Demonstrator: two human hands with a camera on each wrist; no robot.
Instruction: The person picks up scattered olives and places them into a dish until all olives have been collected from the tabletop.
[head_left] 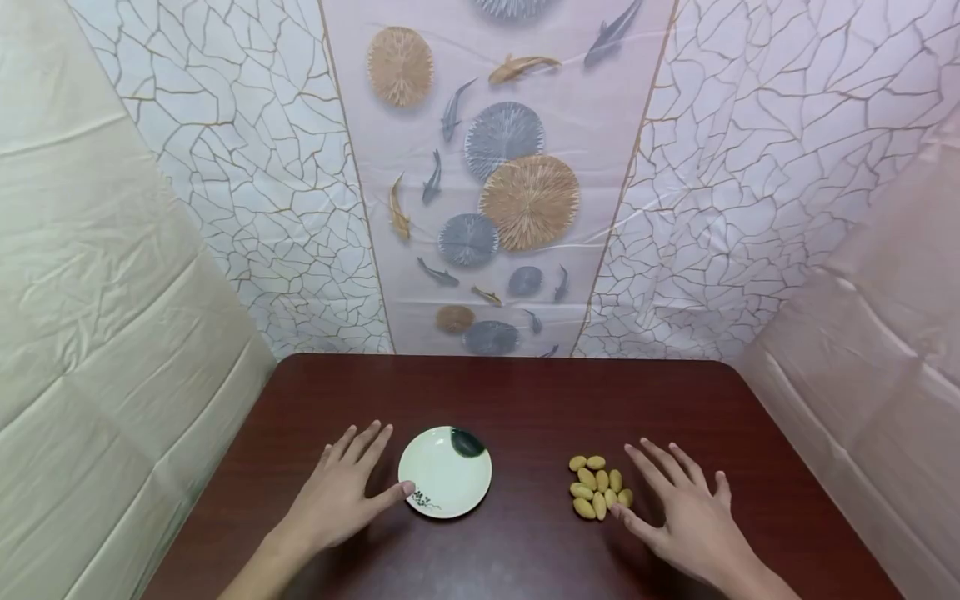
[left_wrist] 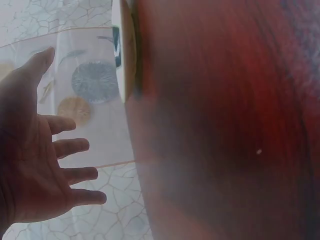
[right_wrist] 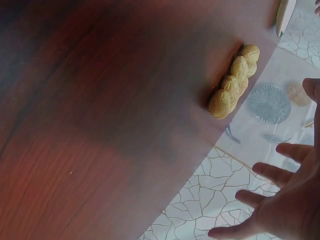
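Observation:
A round white plate [head_left: 450, 479] with a dark green patch and a small dark plant print lies left of the table's middle. My left hand [head_left: 341, 487] hovers at its left side, fingers spread, thumb tip over the rim in the head view. To the right is a cluster of several yellowish-brown, nut-like ovals [head_left: 587, 478] with wrinkled surfaces, also seen in the right wrist view as a row of ovals [right_wrist: 234, 82]. Just right of them, my right hand [head_left: 690, 517] is spread above the table, its thumb near the cluster. Neither hand holds anything.
The dark red-brown table [head_left: 517, 400] has rounded far corners. Behind it hangs a patterned cloth [head_left: 480, 208] with fish and round leaf shapes. Beige cloth walls [head_left: 112, 333] stand at the left and right sides. A strip of tabletop separates the plate from the ovals.

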